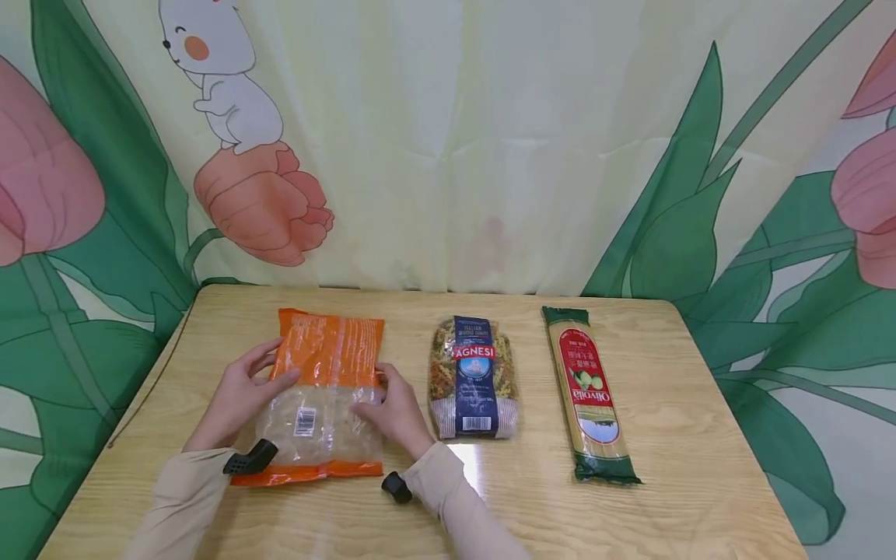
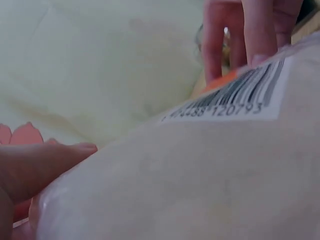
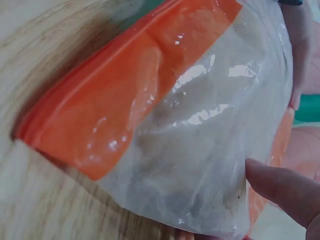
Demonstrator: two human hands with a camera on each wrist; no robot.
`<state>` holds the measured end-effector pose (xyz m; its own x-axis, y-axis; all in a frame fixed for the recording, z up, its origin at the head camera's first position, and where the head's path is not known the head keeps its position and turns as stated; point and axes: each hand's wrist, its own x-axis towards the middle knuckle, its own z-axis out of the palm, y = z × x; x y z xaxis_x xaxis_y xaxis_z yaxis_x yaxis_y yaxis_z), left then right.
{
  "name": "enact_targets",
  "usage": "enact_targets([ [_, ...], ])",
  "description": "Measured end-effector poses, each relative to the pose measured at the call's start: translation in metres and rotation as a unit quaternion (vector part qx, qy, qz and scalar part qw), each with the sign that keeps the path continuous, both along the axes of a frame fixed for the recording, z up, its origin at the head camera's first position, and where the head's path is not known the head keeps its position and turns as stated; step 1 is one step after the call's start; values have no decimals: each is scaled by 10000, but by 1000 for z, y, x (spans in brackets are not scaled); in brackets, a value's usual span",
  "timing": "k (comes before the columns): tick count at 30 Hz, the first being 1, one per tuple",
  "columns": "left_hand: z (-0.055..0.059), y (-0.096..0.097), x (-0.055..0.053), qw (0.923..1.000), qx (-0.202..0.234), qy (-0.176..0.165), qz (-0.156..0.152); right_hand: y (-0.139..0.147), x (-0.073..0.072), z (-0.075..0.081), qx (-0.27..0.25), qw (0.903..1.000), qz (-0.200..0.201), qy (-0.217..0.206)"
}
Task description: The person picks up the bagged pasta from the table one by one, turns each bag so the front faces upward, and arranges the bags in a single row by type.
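An orange-and-clear plastic bag [image 1: 329,350] with pale contents and a barcode label lies on the left part of the table. My left hand [image 1: 241,397] holds its left side, thumb over the top face and fingers along the edge. On the opposite side, my right hand [image 1: 400,412] grips the bag's right edge. The right wrist view has the right thumb [image 3: 280,187] on the clear film, with fingertips partly hidden beneath. Up close in the left wrist view, the bag's clear part [image 2: 200,175] bulges and hides most of the left fingers.
Right of the bag lies a pack of coloured Agnesi pasta [image 1: 474,377]. Farther right is a long Olivoilà spaghetti pack [image 1: 590,395] with green ends. All rest on a wooden table [image 1: 700,482]; a printed curtain [image 1: 448,155] hangs behind its far edge.
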<state>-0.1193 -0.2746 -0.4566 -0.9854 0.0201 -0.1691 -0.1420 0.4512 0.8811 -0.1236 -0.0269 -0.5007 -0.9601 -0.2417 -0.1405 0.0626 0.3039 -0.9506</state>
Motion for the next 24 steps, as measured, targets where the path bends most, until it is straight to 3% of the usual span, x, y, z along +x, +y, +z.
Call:
enact_targets([
  [8,17,25,6,9986,330,407,-81,15,2,2,-108,9999,-49,-76],
  [18,37,40,10,9961,510,670,266,19,6,9,-1093,9935,260,-208],
  [21,44,41,11,9961,536,592,366,18,4,9,-938,9950,341,-98],
  [24,49,43,11,9956,528,514,572,18,3,7,-320,9978,487,301],
])
